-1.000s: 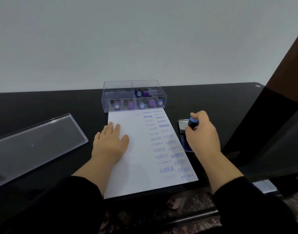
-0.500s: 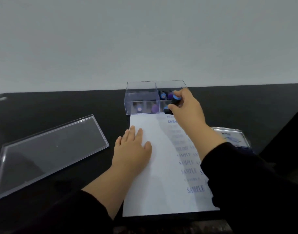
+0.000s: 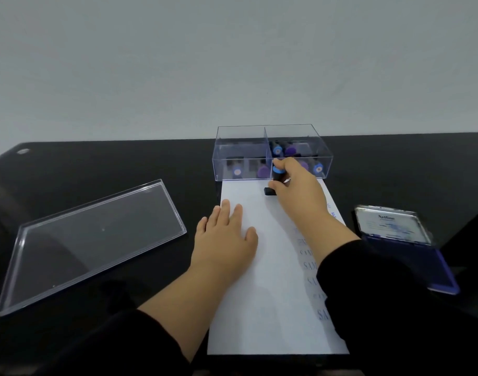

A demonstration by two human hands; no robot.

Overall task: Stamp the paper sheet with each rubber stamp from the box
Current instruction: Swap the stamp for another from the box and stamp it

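The right hand pinches a black rubber stamp with a blue cap in its fingers, base on the far end of the white paper sheet, just before the clear plastic box. The left hand lies flat, fingers spread, pinning the sheet. This looks like the stamping step; next calls for a straight lift.

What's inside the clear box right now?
Inside the clear box: several upright rubber stamps with blue or purple caps. The right hand covers part of the front right compartment.
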